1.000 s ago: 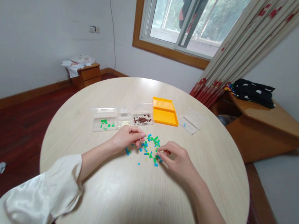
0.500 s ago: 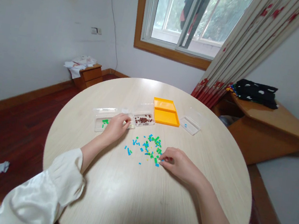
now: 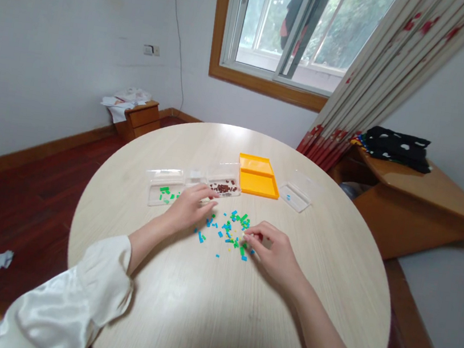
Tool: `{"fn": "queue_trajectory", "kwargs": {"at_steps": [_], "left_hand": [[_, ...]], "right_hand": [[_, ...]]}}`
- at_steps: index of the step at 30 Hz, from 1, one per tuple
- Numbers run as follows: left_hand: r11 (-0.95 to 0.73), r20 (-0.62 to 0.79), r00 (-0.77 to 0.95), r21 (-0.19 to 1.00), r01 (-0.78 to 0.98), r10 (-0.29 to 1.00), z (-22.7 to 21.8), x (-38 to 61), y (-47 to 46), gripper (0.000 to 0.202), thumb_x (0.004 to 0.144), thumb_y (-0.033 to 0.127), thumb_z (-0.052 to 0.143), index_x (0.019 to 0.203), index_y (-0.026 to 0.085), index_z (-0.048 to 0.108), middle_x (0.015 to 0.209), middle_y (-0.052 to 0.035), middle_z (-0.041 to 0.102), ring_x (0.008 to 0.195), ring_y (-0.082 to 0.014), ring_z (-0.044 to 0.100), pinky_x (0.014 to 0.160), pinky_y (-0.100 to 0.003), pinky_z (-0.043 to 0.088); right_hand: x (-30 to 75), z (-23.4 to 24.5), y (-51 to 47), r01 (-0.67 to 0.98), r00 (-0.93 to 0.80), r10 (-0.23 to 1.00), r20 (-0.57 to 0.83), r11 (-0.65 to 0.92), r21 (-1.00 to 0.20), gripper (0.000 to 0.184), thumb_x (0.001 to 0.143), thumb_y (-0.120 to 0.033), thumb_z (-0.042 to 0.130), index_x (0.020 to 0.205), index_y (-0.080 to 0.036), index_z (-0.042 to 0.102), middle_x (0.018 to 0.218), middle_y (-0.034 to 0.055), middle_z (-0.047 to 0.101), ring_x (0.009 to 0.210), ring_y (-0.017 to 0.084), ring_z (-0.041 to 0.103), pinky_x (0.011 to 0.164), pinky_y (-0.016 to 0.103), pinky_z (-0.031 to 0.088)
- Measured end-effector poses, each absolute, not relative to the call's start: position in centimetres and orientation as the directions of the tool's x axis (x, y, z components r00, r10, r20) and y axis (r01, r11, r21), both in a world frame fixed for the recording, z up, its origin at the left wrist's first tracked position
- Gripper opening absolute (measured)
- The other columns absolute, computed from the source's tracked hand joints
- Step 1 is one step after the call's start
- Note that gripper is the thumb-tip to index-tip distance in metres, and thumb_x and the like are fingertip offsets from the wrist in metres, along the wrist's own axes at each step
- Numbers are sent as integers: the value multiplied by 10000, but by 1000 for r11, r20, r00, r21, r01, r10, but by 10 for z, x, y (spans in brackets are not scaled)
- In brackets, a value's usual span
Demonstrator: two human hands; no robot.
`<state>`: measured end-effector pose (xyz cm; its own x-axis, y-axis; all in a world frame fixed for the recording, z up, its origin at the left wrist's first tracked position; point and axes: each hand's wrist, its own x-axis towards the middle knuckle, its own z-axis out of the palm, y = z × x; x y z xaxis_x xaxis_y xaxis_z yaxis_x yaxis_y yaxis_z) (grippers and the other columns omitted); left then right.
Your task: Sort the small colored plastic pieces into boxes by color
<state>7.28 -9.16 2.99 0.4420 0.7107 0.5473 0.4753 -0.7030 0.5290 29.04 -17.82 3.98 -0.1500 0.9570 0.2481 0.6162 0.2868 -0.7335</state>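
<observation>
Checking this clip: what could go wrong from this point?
The left hand sits beside the open clear box of brown pieces; a bump there might spill them.

The right hand has its fingertips among loose green and blue pieces, so it could scatter them.

The box of green pieces also lies open near the left hand and might get knocked.

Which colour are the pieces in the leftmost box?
Green pieces, seen best in the head view.
</observation>
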Motion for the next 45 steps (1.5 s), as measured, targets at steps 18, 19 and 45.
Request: {"fn": "queue_trajectory", "kwargs": {"at_steps": [18,19,45], "left_hand": [[-808,581,572,503,308,579,32,92,-117,151,873,222,507,822,149,629,777,-51,659,729,-134,588,689,-242,464],[-774,580,514,508,379,632,32,88,-112,144,868,212,507,814,152,626,778,-48,658,732,-138,588,698,-251,465],[-322,201,263,375,869,944,37,58,-77,194,818,281,517,804,158,667,864,-85,687,815,-231,609,693,-300,430]], "right_hand": [[273,28,-176,347,-50,983,179,185,-920,261,793,-394,557,759,-180,701,761,47,646,737,169,564,688,299,415],[273,29,-176,354,-40,983,178,181,-918,267,794,-400,555,761,-181,703,760,47,644,730,168,564,675,295,415],[282,26,-174,418,92,962,258,198,-887,276,795,-402,557,818,-174,710,810,75,681,771,193,591,665,310,439]]}}
